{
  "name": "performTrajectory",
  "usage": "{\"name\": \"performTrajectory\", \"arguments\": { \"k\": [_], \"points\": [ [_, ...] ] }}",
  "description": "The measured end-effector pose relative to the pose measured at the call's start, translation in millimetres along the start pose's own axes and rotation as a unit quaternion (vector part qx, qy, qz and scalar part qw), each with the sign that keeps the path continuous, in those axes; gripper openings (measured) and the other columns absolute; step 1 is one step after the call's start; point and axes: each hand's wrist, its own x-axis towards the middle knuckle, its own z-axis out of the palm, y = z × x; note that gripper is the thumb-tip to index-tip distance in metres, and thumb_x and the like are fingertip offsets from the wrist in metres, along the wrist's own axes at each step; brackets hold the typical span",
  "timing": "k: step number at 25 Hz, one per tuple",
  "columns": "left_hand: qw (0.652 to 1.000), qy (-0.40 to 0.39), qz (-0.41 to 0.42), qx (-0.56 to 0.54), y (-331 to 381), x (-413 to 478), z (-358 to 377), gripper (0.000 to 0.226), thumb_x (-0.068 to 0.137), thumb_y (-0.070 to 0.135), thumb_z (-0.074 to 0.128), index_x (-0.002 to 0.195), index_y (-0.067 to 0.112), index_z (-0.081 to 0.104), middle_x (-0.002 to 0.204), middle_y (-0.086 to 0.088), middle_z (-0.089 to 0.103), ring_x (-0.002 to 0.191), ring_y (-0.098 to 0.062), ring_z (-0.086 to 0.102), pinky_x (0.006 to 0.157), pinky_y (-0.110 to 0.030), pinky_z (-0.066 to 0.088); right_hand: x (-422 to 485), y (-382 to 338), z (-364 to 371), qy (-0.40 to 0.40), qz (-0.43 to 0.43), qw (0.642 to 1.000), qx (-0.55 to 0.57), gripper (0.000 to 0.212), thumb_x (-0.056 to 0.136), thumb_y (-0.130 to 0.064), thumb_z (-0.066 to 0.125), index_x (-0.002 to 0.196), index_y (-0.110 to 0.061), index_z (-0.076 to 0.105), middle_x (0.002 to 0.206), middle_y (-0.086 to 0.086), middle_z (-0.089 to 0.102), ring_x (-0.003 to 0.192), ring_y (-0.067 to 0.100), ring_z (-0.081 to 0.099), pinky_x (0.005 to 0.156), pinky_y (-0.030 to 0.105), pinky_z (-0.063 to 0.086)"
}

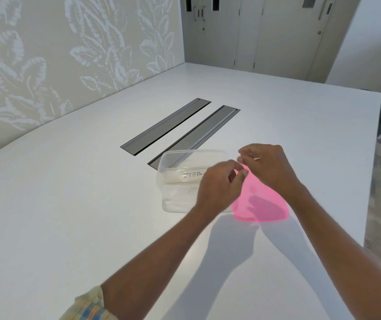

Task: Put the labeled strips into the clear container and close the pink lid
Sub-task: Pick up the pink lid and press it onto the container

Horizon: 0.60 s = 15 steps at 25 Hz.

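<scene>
A clear plastic container stands open on the white table. Inside it lies a white strip marked "ZEBRA"; other strips below it are too faint to read. The translucent pink lid is tilted up just right of the container, with its lower edge near the table. My left hand pinches the lid's raised top corner from the container side. My right hand is curled over the same top edge from the right, fingers closed, and its grip on the lid is partly hidden. A thin white sliver shows at its fingers.
Two long grey cable-slot covers are set into the table behind the container. A leaf-patterned wall runs along the left, cabinet doors stand at the back, and the table's right edge drops to a patterned floor.
</scene>
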Motion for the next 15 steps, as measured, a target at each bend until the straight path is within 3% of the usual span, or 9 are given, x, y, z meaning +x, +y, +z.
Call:
{"name": "performTrajectory", "arguments": {
  "k": [3, 7, 10, 15],
  "points": [
    [0.997, -0.075, -0.002, 0.013, 3, -27, 31, 0.013, 0.093, 0.034, 0.07, 0.094, 0.022, 0.072, 0.078, 0.005, 0.069, 0.073, -0.015, 0.063, 0.073, -0.037, 0.055, -35, 31, -8, 0.026, 0.068, 0.997, 0.016, 0.017, 0.09, -0.027, 0.079, 0.105, -0.02, 0.082, 0.099, -0.008, 0.081, 0.094, 0.012, 0.076, 0.094, 0.032, 0.057],
    [0.981, -0.175, -0.001, 0.083, -11, -46, 57, 0.025, 0.092, 0.037, 0.074, 0.111, 0.022, 0.076, 0.099, 0.004, 0.07, 0.098, -0.018, 0.064, 0.087, -0.039, 0.055, -85, 71, -4, 0.072, 0.165, 0.983, 0.027, 0.019, 0.092, -0.024, 0.078, 0.109, -0.017, 0.082, 0.102, -0.004, 0.081, 0.092, 0.015, 0.075, 0.093, 0.032, 0.057],
    [0.965, -0.227, -0.002, 0.128, -16, -54, 70, 0.034, 0.089, 0.04, 0.076, 0.118, 0.024, 0.076, 0.109, 0.003, 0.068, 0.111, -0.018, 0.062, 0.089, -0.036, 0.054, -119, 94, 0, 0.112, 0.215, 0.97, 0.015, 0.022, 0.094, -0.024, 0.075, 0.114, -0.015, 0.079, 0.111, -0.002, 0.079, 0.091, 0.016, 0.073, 0.093, 0.036, 0.056],
    [0.949, -0.264, 0.004, 0.172, -14, -64, 82, 0.028, 0.091, 0.04, 0.072, 0.114, 0.026, 0.078, 0.101, 0.004, 0.066, 0.107, -0.019, 0.061, 0.083, -0.035, 0.053, -153, 114, 7, 0.116, 0.263, 0.958, 0.016, 0.032, 0.094, -0.022, 0.074, 0.124, -0.013, 0.074, 0.119, 0.001, 0.076, 0.099, 0.019, 0.071, 0.095, 0.037, 0.054]
  ]
}}
